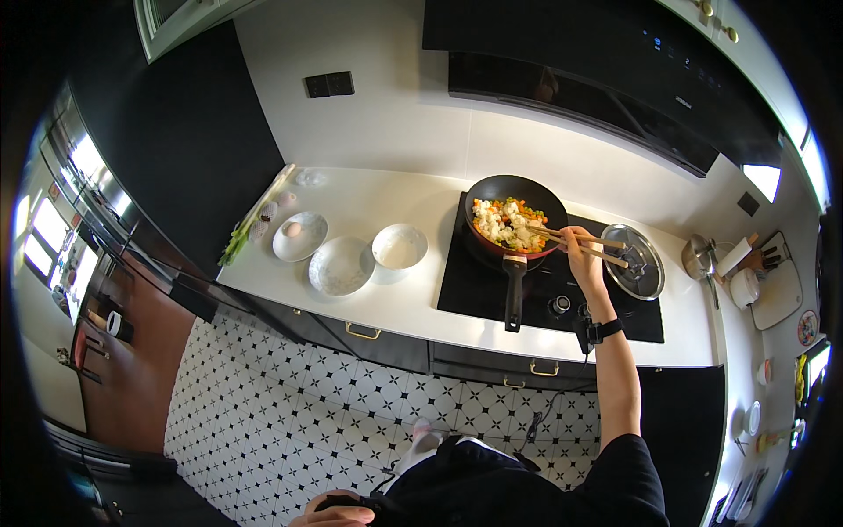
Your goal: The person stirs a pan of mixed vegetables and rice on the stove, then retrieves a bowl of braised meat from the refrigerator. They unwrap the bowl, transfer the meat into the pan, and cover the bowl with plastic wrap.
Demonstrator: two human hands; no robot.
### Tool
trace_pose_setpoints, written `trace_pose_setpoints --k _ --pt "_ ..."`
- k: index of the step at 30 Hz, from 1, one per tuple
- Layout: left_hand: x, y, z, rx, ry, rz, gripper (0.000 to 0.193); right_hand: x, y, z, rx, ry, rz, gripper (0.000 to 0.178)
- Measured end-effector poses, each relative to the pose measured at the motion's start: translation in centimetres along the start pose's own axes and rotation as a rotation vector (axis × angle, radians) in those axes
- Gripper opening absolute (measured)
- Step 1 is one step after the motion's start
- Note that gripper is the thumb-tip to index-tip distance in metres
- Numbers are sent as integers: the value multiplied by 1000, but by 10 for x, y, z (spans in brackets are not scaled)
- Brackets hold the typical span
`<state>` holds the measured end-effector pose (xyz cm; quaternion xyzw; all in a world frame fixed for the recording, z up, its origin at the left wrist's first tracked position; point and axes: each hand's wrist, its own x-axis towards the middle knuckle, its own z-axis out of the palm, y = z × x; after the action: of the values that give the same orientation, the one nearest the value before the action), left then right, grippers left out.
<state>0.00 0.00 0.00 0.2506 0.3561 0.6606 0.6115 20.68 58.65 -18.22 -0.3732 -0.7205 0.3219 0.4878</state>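
My right hand (579, 249) is closed around a pair of wooden chopsticks (551, 234), reaching in over the right rim of a dark frying pan (505, 186). The chopstick tips touch a mix of diced food (507, 223), with pale yellow-white lumps, orange cubes and green bits. The pan stands on a black cooktop (465, 285), its black handle (515, 294) pointing toward me. Just right of my hand lies a glass lid (645, 270). At the lower edge, my left hand (338, 515) curls its fingers near a black object I cannot make out; part of this hand is cut off.
Left on the white counter stand two bowls (341, 292) (413, 230), a dish (285, 249) with an egg (292, 229), and green onions (239, 234). A saucepan (698, 257) and a cutting board (784, 290) are at the right. A range hood (571, 66) overhangs the cooktop.
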Motion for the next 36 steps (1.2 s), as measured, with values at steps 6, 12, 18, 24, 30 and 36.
trace_pose_setpoints --k 6,12,18,24,30,36 --pt "12 -2 36 326 267 265 44 2 -15 -2 94 41 -28 24" --pt "24 -14 39 587 283 426 45 3 -8 13 91 9 -54 24" --pt "15 4 13 -78 58 10 45 6 -7 6 148 35 -37 23" --pt "15 2 5 -31 -33 46 45 5 -6 10 121 81 16 22" --pt "1 -6 -4 -107 22 1 44 14 2 11 76 86 44 23" --pt "16 -9 -19 -62 -236 -32 45 14 26 10 242 129 171 25"
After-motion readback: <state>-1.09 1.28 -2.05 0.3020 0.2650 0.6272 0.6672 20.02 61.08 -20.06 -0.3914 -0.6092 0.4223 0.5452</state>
